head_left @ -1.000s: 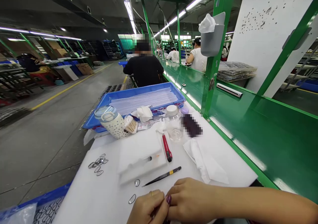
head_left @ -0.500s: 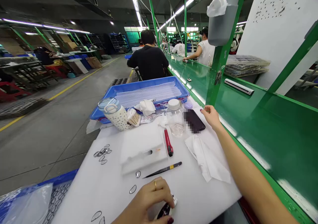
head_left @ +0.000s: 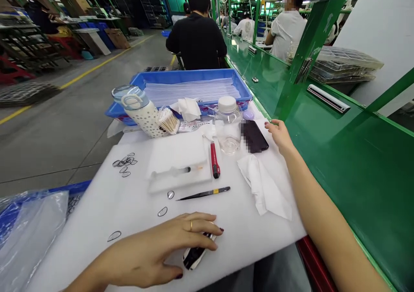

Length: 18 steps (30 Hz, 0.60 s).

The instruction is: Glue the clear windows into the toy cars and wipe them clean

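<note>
My left hand [head_left: 174, 244] lies palm down over a small black and white object [head_left: 196, 255] on the white foam sheet. Its fingers are spread across the object's top, and the thumb is apart from it. What the object is, I cannot make out. Black tweezers [head_left: 205, 193] with a yellow band lie just beyond this hand, near several thin black rings [head_left: 162, 211]. My right hand [head_left: 280, 136] rests at the sheet's right edge, its fingers loosely stretched and holding nothing. Nearest to it is a dark phone [head_left: 254, 136], with a crumpled white tissue [head_left: 263, 188] below.
A syringe [head_left: 174, 171] lies on a foam block beside a red utility knife [head_left: 214, 160]. Behind stand a clear jar [head_left: 228, 130], cotton swabs [head_left: 168, 121], a dotted bottle [head_left: 142, 115] and a blue tray [head_left: 194, 76]. A green conveyor belt [head_left: 349, 154] runs along the right.
The left hand has loosened around the black and white object, its thumb and fingers now spread. The right hand stays by the phone. My view has tilted down.
</note>
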Motion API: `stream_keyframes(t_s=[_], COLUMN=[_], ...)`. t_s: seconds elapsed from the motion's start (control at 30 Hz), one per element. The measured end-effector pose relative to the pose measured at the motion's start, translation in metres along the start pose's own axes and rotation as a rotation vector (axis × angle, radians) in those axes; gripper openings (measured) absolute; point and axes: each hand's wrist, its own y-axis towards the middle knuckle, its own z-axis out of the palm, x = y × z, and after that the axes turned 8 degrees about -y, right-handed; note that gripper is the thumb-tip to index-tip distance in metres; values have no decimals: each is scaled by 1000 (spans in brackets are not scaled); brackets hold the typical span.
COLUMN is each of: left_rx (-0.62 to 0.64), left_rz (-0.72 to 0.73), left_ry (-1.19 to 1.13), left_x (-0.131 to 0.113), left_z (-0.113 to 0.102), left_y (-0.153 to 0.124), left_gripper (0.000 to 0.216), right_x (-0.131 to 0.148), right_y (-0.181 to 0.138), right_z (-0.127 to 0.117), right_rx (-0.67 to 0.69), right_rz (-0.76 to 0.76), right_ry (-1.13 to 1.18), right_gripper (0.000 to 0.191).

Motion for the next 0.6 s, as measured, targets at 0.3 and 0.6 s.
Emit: stream_keyframes(t_s=[0.3, 0.6], left_rx=[-190, -301], left_rz=[20, 44], left_ry=[180, 403], left_x=[2, 6], left_z=[28, 43], left_y=[19, 25], left_gripper=[56, 48], right_x=[42, 93], right_y=[-63, -150], right_z=[-8, 103], right_rx=[-176, 733], right_rz=[-427, -927], right_ry=[86, -665], right_gripper=[20, 21])
